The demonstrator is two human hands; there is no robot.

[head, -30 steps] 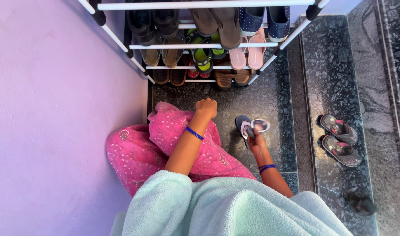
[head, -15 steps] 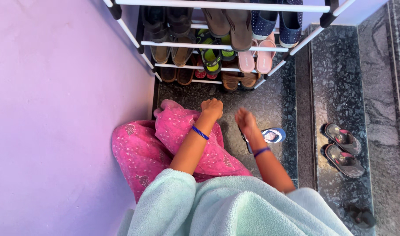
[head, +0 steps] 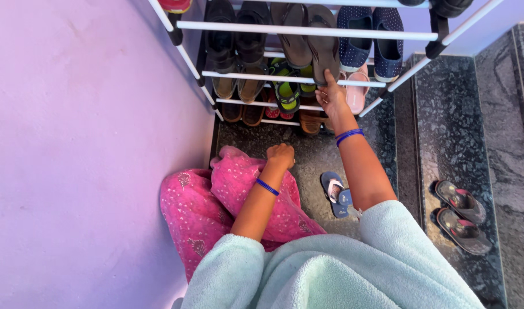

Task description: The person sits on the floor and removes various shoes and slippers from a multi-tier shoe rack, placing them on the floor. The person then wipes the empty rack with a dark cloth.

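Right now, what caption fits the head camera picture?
Right hand reaching into a shoe rack; left hand resting.

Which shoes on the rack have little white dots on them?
The dark blue pair on the upper shelf at the right end of the rack. The other shoes there are plain brown, black, pink or green.

A lilac wall (head: 84, 143) fills nine o'clock, dark speckled granite floor (head: 445, 131) spreads toward three, evenly lit.
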